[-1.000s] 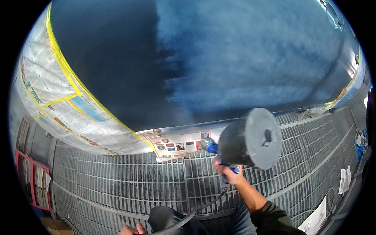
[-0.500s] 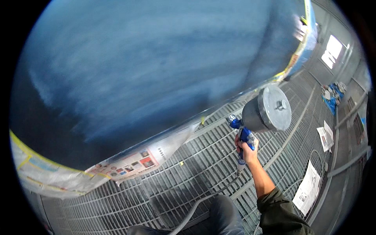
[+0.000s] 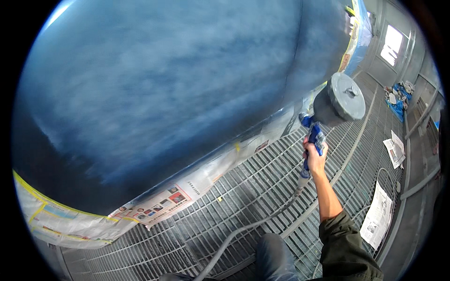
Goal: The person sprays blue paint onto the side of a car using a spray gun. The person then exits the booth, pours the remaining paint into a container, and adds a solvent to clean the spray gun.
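Note:
My right hand [image 3: 316,157] is closed around the handle of a blue spray gun [image 3: 313,136]. A grey lidded paint cup [image 3: 338,99] sits on top of the gun, tilted, with its lid toward me. From the bottom of the handle a grey air hose [image 3: 243,228] curves down to the lower edge. The gun's nozzle end points left at a large curved vehicle panel [image 3: 168,93], apart from it. Mottled blue covers most of that panel, while its lower left part is dark. My left hand is out of view.
Newspaper masking [image 3: 164,206] and yellow tape [image 3: 35,190] line the panel's lower edge. Underfoot is a metal floor grating [image 3: 248,187]. Loose newspaper sheets [image 3: 377,215] lie at right, and a crumpled blue-and-white heap [image 3: 398,99] sits farther off by the wall.
My right hand has carried the spray gun farther away and slightly right, along the panel's lower edge. The hose trails after it, and the view has shifted a little.

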Available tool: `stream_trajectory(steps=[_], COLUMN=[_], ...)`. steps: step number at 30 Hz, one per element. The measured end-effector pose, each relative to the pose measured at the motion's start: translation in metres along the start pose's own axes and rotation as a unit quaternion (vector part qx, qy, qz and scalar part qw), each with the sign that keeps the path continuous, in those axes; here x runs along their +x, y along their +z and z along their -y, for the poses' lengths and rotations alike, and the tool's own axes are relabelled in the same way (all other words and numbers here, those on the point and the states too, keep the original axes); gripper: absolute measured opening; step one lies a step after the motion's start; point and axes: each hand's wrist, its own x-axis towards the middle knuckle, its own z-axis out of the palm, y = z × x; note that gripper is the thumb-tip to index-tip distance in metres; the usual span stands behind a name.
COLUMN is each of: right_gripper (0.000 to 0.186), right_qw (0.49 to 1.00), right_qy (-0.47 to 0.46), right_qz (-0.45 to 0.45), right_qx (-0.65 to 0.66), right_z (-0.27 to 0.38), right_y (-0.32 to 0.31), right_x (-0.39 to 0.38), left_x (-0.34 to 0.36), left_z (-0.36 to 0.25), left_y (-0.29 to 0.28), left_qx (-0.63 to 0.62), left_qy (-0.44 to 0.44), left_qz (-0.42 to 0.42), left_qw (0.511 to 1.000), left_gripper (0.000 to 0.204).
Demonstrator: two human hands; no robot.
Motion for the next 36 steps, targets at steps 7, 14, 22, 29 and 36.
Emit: stream_trajectory(steps=[7,14,22,29,36], right_gripper=[0.012,0.020,0.022,0.024,0.020], right_qw=[0.978,0.946,0.808,0.863,0.956], right_qy=[0.021,0.072,0.039,0.210,0.065], right_qz=[0.198,0.312,0.587,0.441,0.253], right_qx=[0.061,0.055,0.027,0.132,0.135], right_z=[0.013,0.029,0.033,0.035,0.074], right_y=[0.069,0.139,0.207,0.188,0.111], right_x=[-0.090,-0.188,-0.232,-0.184,-0.097], left_x=[-0.007,0.008,-0.008,0.001,0.016], left_z=[0.025,0.053,0.092,0.070,0.030], left_y=[-0.023,-0.050,-0.057,-0.056,-0.026], left_qx=[-0.004,-0.014,-0.036,-0.001,-0.012], left_qy=[-0.002,0.035,-0.036,-0.027,0.006], left_qz=[-0.041,-0.103,-0.156,-0.126,-0.076], left_qw=[0.999,0.994,0.987,0.992,0.997], left_gripper=[0.037,0.031,0.033,0.036,0.034])
